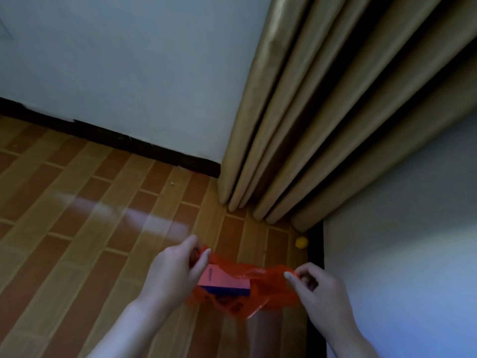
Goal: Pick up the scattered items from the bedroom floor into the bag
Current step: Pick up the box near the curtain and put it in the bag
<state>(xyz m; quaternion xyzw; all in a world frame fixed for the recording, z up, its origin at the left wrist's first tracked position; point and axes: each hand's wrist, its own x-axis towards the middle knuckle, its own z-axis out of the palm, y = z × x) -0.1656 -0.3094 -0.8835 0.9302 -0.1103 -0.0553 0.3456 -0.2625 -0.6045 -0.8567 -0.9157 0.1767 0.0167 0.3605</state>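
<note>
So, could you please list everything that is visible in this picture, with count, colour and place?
bag: one, orange-red plastic, held open between both hands above the floor
box: one, pink and dark blue, inside the bag
ball: one, yellow, on the floor in the corner under the curtain
curtain: one, tan, hanging at right
floor: brown wood pattern
wall: pale, with black skirting
left hand: pinches the bag's left edge
right hand: pinches the bag's right edge

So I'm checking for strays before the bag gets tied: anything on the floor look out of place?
Yes: a small yellow ball lies on the wood-pattern floor by the tan curtain's foot, outside the red plastic bag that both hands hold.
</note>
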